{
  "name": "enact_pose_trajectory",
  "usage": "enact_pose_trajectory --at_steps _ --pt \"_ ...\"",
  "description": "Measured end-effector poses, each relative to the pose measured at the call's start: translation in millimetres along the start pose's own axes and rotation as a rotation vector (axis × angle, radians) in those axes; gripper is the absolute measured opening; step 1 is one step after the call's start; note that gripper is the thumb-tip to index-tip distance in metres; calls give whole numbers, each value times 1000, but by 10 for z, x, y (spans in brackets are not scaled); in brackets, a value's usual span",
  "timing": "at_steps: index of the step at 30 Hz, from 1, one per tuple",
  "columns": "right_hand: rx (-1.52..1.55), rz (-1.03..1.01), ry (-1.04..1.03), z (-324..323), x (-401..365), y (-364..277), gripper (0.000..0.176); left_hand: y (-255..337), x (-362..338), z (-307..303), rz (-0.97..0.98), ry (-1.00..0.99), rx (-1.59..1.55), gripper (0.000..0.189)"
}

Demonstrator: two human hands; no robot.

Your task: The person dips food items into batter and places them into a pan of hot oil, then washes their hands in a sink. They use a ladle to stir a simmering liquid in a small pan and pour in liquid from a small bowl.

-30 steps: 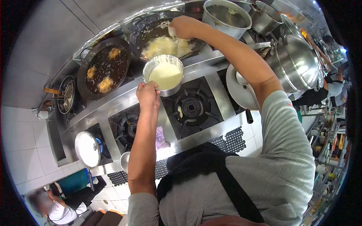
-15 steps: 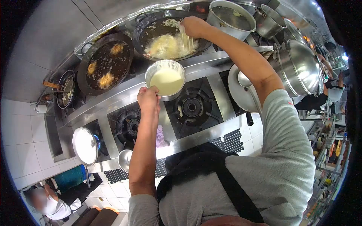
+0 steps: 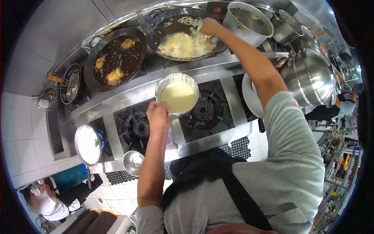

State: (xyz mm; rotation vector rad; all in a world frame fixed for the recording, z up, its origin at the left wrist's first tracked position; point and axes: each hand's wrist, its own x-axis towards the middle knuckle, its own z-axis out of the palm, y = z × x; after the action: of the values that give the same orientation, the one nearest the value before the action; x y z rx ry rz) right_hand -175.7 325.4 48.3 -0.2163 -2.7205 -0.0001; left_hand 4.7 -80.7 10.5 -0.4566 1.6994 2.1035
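My left hand is closed on the near left rim of a metal pot of batter. The pot is tilted slightly over the stove's front burners, its inner wall streaked with pale batter. Stretched out over the far wok, my right hand points downward, fingers coated with batter. Thin pale strands hang below it toward the oil. In that wok a wide patch of pale batter foams and bubbles, with small bits floating behind it. My right fingers are mostly hidden by batter and the hand's angle.
Left of it, another wok holds oil and three golden fried pieces. A large pot of liquid stands at the right back, near a domed steamer. A white-filled pan sits over a blue flame. Other people are at both sides.
The view has shifted slightly. My right hand stays over the wok; fewer batter strands fall from it, and the foaming patch has spread wider. My left hand still holds the pot.
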Motion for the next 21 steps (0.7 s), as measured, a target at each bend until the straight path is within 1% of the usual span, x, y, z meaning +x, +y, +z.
enact_pose_trajectory --at_steps 1,2,3,5,6,7,9,11,12,14,15,16,18,19,21 --pt "11 -59 69 92 -106 -78 25 -11 18 -29 -1 -2 -7 19" --pt "8 -69 61 106 -4 -65 25 -43 30 -74 -7 -12 -59 19" --pt "-38 -71 102 100 139 -26 26 -94 20 -133 -17 -20 -104 19" --pt "170 136 226 -539 85 -390 27 -36 -73 -197 -40 -14 -76 19" --pt "172 132 228 -427 109 -418 27 17 -96 -207 -47 -18 -55 19" --pt "119 91 209 -182 131 -406 29 24 -85 -213 -39 -18 -61 19" --pt "-14 74 -79 255 -67 -609 34 -4 -102 -247 -59 1 -69 19" --pt "236 81 -307 125 -42 -753 33 38 -123 -286 -37 -12 -79 19" --pt "317 119 -88 71 -37 -834 31 25 -136 -308 -29 -1 -97 20" --pt "112 20 88 -11 202 -785 31 68 -185 -368 -52 -17 -107 20" --pt "348 230 113 -546 55 -1068 31 111 -190 -393 -57 -47 -109 20" --pt "347 230 117 -461 147 -1168 31 140 -183 -409 -53 -49 -110 20" --pt "275 316 63 -86 261 -1290 32 158 -209 -418 -64 -70 -147 21" --pt "250 36 -95 161 129 -1278 34 152 -228 -438 -65 -77 -145 21" --pt "258 -69 -218 173 75 -1381 36 155 -210 -511 -53 -67 -122 21"
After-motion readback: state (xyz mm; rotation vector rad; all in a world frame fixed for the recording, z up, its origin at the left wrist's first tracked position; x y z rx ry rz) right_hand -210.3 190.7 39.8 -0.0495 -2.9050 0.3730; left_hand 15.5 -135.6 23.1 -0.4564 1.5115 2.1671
